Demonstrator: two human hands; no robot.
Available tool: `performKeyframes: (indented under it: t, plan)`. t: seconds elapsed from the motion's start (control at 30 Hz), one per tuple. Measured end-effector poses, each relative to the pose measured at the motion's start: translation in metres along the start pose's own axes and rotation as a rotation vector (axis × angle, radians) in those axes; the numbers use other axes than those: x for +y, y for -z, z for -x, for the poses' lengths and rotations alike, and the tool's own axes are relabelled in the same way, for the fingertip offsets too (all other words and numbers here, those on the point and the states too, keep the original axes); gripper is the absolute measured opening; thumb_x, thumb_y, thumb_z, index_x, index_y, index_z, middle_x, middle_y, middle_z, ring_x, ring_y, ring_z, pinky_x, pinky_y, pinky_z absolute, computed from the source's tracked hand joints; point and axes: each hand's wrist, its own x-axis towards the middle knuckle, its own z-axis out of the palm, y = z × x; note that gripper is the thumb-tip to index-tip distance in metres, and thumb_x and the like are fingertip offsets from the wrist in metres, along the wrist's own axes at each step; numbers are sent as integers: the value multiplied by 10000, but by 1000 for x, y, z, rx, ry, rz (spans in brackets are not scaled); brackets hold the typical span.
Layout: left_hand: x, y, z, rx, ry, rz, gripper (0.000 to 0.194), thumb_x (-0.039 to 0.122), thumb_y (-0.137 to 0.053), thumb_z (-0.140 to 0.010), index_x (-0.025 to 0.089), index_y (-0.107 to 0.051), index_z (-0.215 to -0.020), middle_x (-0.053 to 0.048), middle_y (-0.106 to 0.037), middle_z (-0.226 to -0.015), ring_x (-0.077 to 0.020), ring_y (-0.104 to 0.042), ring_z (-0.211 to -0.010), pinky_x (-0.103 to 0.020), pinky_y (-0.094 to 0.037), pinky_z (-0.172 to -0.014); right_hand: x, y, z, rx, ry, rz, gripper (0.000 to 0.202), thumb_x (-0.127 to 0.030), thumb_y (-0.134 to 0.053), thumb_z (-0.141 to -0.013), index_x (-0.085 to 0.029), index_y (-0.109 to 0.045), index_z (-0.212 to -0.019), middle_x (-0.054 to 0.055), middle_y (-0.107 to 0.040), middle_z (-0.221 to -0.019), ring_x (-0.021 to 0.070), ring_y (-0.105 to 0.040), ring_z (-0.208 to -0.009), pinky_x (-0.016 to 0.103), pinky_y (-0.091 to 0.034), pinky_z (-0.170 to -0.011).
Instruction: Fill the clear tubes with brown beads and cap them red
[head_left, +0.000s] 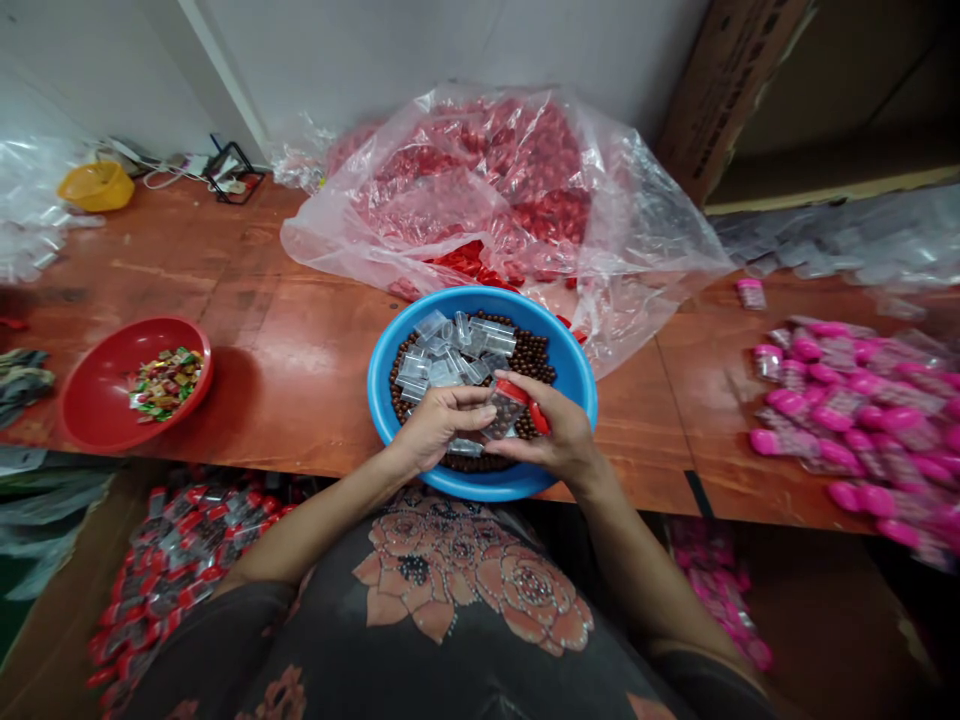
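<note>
A blue basin [382, 400] stands at the table's front edge, holding brown balls [531, 352] and several clear plastic containers [442, 365]. Above it, my left hand [448, 425] grips the side of a clear container [501, 412] filled with dark balls. My right hand [551, 430] is closed around the same container at its red-topped end. Another red piece [538, 418] shows by the fingers of my right hand, partly covered by them.
Behind the basin lies a clear bag of red pieces [540, 170]. A red bowl [82, 400] of wrapped sweets stands left, pink-capped containers [862, 400] are piled right. Below the table at left are red-capped containers [180, 560]. A cardboard box [720, 110] stands back right.
</note>
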Motion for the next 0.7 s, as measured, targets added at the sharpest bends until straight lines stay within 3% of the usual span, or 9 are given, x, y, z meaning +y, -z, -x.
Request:
performKeyframes:
  t: [0.1,0.2,0.3,0.4,0.53,0.7]
  plan:
    - [0,1,2,14,-59,-46,391,304,-817,-699,168,-775,-1063,-83,-766,-925,-140,-666,-717,-265,-542,-674,-4,0,0,-7,-45,-156,764,-662,-650,-794,-288,-491,-1442,94,-649,-1338,281,-651,-1185,455,-554,-1004]
    - [-1,2,3,53,-159,-139,419,331,-802,-725,182,-761,-1115,-87,-761,-1033,-167,-683,-827,-302,-562,-770,-14,-6,0,126,-239,-282,391,-455,-541,-958,-318,-623,-1315,30,-707,-1253,218,-681,-1138,393,-568,-984]
    - [-3,1,4,42,-190,-192,432,355,-748,-785,202,-731,-1189,-90,-740,-1134,-189,-683,-917,-334,-577,-822,-21,-15,1,266,-370,-336,292,-301,-571,-954,-339,-690,-1219,-9,-737,-1185,189,-706,-1083,365,-580,-966]
    - [-6,0,5,32,-193,-187,449,361,-724,-807,206,-707,-1228,-92,-717,-1193,-201,-679,-945,-354,-604,-795,-24,-20,4,305,-330,-337,321,-249,-583,-940,-356,-684,-1226,-21,-731,-1197,187,-706,-1083,377,-579,-972]
    - [-10,2,6,62,-210,-163,452,363,-724,-809,201,-705,-1231,-87,-722,-1183,-202,-687,-941,-369,-606,-816,-20,-20,7,195,-216,-242,439,-230,-568,-946,-355,-572,-1366,-4,-663,-1327,196,-658,-1183,408,-540,-1039]
    - [-14,4,5,105,-266,-150,380,338,-759,-800,197,-732,-1152,-65,-731,-1152,-163,-675,-995,-299,-535,-936,-17,-27,7,123,-203,-45,911,-424,-830,-718,-269,-380,-1495,110,-622,-1367,288,-627,-1219,478,-530,-1039]
